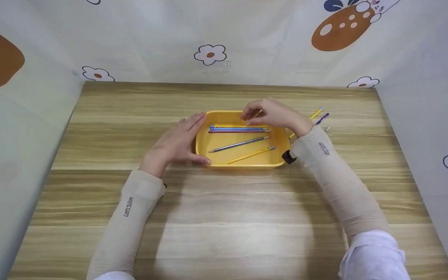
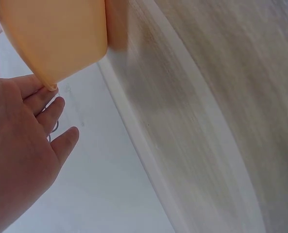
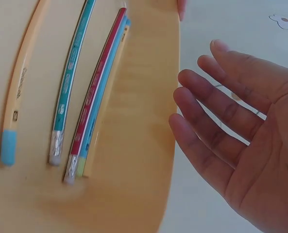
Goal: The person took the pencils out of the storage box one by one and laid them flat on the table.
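Wood-grain tabletop, flower-print backdrop! L of the smooth, plastic-looking bin: L hand, loosely spread, touching its end, not gripping. Inside the bin, slim pencils, prob. light, stiff, bit slick; pinch 'em mid-shaft. Over bin's far R corner, R hand, half-curled, nothing held. R of bin, another yellow pencil.

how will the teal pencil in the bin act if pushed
The teal pencil looks straight and slim, so it is probably stiff and light. With bare space either side, it may roll, though the walls of the yellow bin would likely stop it.
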Tool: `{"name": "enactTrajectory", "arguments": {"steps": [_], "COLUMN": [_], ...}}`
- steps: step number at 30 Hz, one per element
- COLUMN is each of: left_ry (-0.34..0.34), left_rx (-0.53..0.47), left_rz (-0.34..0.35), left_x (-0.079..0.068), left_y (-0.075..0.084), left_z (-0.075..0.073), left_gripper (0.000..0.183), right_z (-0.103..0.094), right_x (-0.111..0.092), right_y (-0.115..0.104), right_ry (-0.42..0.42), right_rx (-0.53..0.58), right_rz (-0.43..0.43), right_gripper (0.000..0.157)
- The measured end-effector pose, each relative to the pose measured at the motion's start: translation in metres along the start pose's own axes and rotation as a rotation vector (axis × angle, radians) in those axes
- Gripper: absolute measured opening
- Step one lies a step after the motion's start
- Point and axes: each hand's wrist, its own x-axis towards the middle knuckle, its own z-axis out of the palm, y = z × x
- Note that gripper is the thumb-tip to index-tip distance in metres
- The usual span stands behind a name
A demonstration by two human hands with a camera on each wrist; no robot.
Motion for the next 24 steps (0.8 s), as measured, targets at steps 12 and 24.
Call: {"name": "enactTrajectory", "arguments": {"steps": [12,24], "left_ry": [0.006,0.005], "left_rx": [-0.009,-0.011], "left_rz": [0.001,-0.011], "left_x": [0.001,-0.002], "left_y": [0.003,0.001], "left_z": [0.001,0.000], "left_gripper": [0.133,0.132], "right_z": [0.015,0.017], "right_x": [0.019,0.035], "right_y": [-0.005,-0.011], "right_ry": [0.017,0.108], "right_rx": [-0.099,-0.256], "right_rz": [-0.087,-0.179], "right_gripper": [0.023,0.019]}}
